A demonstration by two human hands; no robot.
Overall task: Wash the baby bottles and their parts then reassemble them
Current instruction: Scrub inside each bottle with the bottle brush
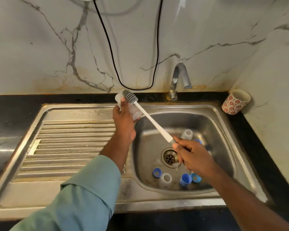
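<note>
Left hand (123,120) grips a clear bottle (134,112) over the sink's (223,124) left rim; right hand (191,156) is closed round the handle end of the brush (150,120), whose head sits beside the bottle, not inside. Other bottles, blue caps & rings lie in the basin near the drain (170,157). Risk imo: wet plastic slips from the grip, or a scrub stroke glances off and knocks small parts about.

No readable text, mug (235,102) shows perhaps only floral pattern
</note>
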